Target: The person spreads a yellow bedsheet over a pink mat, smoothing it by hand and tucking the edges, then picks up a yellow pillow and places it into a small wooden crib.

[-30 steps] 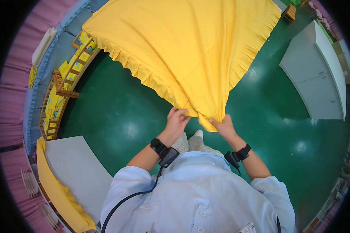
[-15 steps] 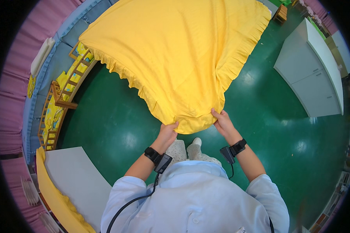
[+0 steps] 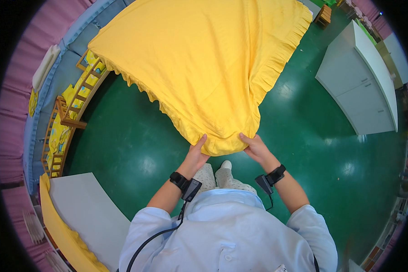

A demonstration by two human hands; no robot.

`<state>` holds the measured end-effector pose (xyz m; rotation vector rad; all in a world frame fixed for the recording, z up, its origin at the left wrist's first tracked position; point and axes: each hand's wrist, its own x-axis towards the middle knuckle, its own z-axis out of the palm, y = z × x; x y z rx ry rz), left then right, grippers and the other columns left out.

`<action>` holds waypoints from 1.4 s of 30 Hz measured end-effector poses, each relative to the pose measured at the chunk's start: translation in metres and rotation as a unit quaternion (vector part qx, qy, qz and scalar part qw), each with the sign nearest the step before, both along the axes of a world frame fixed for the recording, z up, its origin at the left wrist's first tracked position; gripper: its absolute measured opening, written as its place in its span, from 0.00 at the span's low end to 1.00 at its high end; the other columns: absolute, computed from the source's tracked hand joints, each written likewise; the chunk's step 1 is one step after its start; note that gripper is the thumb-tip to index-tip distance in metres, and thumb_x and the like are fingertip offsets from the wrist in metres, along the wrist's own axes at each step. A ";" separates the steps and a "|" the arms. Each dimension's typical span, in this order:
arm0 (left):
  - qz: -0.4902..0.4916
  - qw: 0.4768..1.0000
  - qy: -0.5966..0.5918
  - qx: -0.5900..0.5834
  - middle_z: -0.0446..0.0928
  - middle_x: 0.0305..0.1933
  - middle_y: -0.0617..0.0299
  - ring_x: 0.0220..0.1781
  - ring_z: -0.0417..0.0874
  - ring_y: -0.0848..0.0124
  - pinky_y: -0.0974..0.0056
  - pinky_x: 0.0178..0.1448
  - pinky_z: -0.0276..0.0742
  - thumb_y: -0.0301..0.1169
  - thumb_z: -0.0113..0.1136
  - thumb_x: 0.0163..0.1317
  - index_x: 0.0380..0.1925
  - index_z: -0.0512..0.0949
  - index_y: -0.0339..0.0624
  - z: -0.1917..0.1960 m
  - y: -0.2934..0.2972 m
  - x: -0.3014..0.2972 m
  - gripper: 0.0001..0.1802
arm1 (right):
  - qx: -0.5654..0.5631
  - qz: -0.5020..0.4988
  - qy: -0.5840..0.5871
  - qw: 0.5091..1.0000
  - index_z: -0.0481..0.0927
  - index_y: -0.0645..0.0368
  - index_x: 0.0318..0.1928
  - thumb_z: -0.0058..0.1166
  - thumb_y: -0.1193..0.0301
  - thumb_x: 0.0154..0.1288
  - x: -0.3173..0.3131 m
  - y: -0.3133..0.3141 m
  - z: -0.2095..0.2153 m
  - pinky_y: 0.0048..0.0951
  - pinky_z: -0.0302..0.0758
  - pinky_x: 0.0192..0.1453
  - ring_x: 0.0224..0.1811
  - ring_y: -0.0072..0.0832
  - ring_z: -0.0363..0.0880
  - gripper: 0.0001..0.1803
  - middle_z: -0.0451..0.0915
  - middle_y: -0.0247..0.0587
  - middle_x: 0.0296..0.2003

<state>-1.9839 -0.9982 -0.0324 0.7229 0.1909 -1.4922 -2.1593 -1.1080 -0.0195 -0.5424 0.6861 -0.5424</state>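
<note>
A large yellow cloth with a ruffled edge (image 3: 186, 68) stretches away from me and narrows toward my hands. My left hand (image 3: 196, 155) grips its near end on the left, thumb on top and fingers hidden beneath. On the right side of the same end, my right hand (image 3: 256, 148) pinches the cloth, its thumb also lying on top. Folds gather between the two hands and run up the right side. What supports the far part of the cloth is hidden under it.
Wooden-railed small beds (image 3: 77, 99) with yellow patterned bedding line the left. A grey cabinet (image 3: 362, 86) stands on the right. At lower left is a grey panel (image 3: 88, 213) with a yellow cloth (image 3: 61, 231) along it. The floor (image 3: 313, 181) is green.
My hands have come slightly closer together, still holding the cloth's near end. The right hand has shifted a little left, and the cloth bunches more between them.
</note>
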 end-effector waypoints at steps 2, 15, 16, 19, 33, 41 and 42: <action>-0.031 0.990 -0.133 0.016 0.65 0.58 0.57 0.57 0.70 0.63 0.58 0.59 0.69 0.25 0.53 0.59 0.57 0.60 0.38 -0.003 -0.005 0.000 0.25 | 0.010 0.012 0.031 0.999 0.63 0.66 0.55 0.52 0.75 0.60 -0.003 0.002 -0.009 0.29 0.71 0.56 0.53 0.29 0.71 0.23 0.70 0.43 0.53; 0.002 0.999 -0.024 0.033 0.63 0.61 0.55 0.61 0.66 0.61 0.57 0.64 0.63 0.23 0.53 0.59 0.58 0.59 0.37 -0.021 0.007 -0.005 0.27 | 0.110 -0.063 0.007 0.992 0.64 0.66 0.54 0.55 0.74 0.58 0.013 0.021 -0.003 0.28 0.71 0.54 0.51 0.30 0.73 0.24 0.72 0.43 0.51; -0.012 1.000 0.002 0.018 0.62 0.61 0.55 0.62 0.64 0.61 0.57 0.65 0.60 0.25 0.53 0.59 0.58 0.58 0.37 -0.021 0.008 -0.005 0.27 | 0.112 -0.062 0.007 0.992 0.64 0.66 0.54 0.55 0.74 0.58 0.016 0.021 -0.002 0.28 0.71 0.54 0.51 0.30 0.73 0.24 0.72 0.43 0.51; -0.031 0.999 0.033 0.001 0.61 0.62 0.56 0.63 0.63 0.61 0.57 0.66 0.58 0.27 0.53 0.60 0.59 0.58 0.38 -0.009 0.009 -0.014 0.27 | 0.011 -0.061 0.133 0.989 0.68 0.69 0.50 0.60 0.73 0.54 0.019 0.016 0.000 0.26 0.72 0.50 0.47 0.29 0.75 0.24 0.74 0.45 0.47; -0.060 0.995 -0.042 0.070 0.65 0.58 0.55 0.57 0.69 0.63 0.60 0.61 0.68 0.29 0.49 0.63 0.56 0.60 0.35 -0.002 -0.002 -0.020 0.22 | -0.069 -0.014 0.160 0.985 0.70 0.67 0.48 0.53 0.73 0.59 0.004 0.025 -0.030 0.28 0.75 0.43 0.43 0.29 0.77 0.17 0.76 0.42 0.44; -0.080 0.993 -0.033 0.078 0.65 0.58 0.54 0.58 0.69 0.63 0.61 0.62 0.67 0.28 0.48 0.64 0.56 0.60 0.35 -0.002 -0.003 -0.020 0.21 | -0.057 -0.047 0.218 0.973 0.72 0.69 0.45 0.51 0.75 0.59 0.010 0.031 -0.033 0.26 0.73 0.42 0.40 0.28 0.77 0.14 0.77 0.43 0.41; -0.078 0.993 -0.033 0.079 0.65 0.58 0.54 0.58 0.69 0.63 0.61 0.62 0.67 0.28 0.48 0.64 0.56 0.60 0.35 -0.006 -0.002 -0.020 0.21 | -0.052 -0.071 0.208 0.974 0.73 0.71 0.43 0.52 0.76 0.58 0.012 0.032 -0.031 0.25 0.72 0.42 0.39 0.27 0.77 0.13 0.77 0.43 0.40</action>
